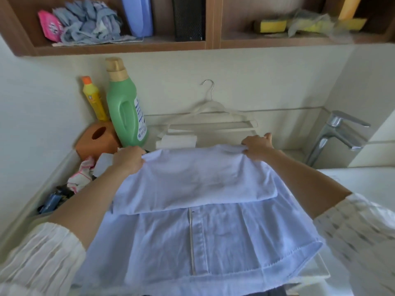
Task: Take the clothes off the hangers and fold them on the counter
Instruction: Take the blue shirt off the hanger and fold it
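A light blue button shirt (198, 227) lies spread on the counter in front of me, its far part folded back over itself. My left hand (128, 160) pinches the far left corner of the folded layer. My right hand (257, 149) grips the far right corner. Both hold that edge a little above the counter. Behind the shirt, a white hanger (211, 116) leans bare against the back wall. A small folded white cloth (177, 141) lies just under it.
A green detergent bottle (126, 107), a yellow bottle (94, 99) and an orange holder (98, 137) stand at the back left. Rags and clutter (81, 176) fill the left edge. A chrome tap (339, 135) and basin (363, 180) sit at the right. Shelves (128, 44) hang overhead.
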